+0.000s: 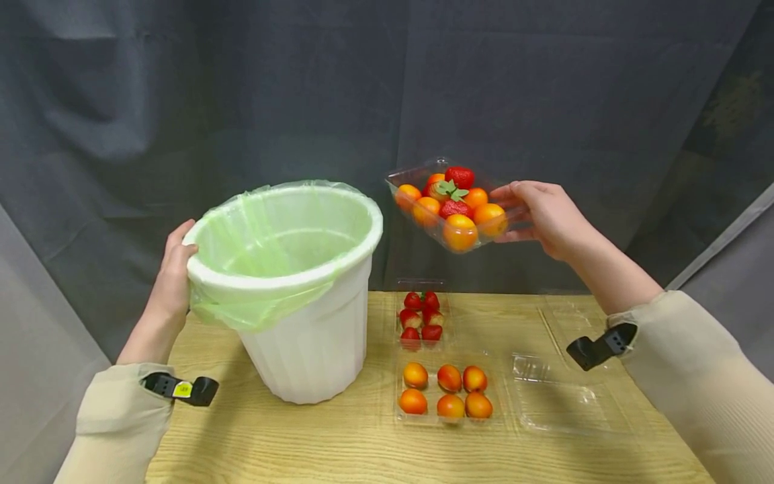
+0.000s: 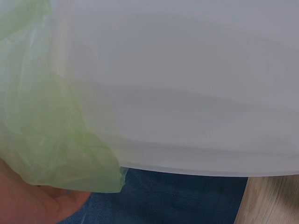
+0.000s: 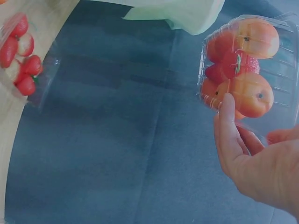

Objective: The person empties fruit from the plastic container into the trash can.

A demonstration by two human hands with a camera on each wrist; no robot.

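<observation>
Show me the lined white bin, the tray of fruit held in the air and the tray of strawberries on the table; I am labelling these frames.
white bin (image 1: 314, 336), head view, on its bare front wall.
held fruit tray (image 1: 450, 205), head view, on its fruit.
strawberry tray (image 1: 422, 317), head view, on its berries.

Overall light: bright and even in the head view, from above and in front
Backdrop: dark curtain (image 1: 544, 87) soaks up light and stays dim
Shadows: soft ones on the table (image 1: 302, 444) beside the bin (image 1: 302, 336) and under the trays
Glare: faint highlights on the empty clear tray (image 1: 562, 396) and on the fruit in the held tray (image 1: 450, 205)
Head sharpness: crisp at centre, mild bending of lines at the edges
Left wrist: bin wall (image 2: 187, 84) fills the frame, pale, washed out, soft; green liner (image 2: 51, 135) blurred
Right wrist: hazy, low contrast, bluish cast; right hand (image 3: 261, 163) and tray (image 3: 247, 70) slightly soft
</observation>
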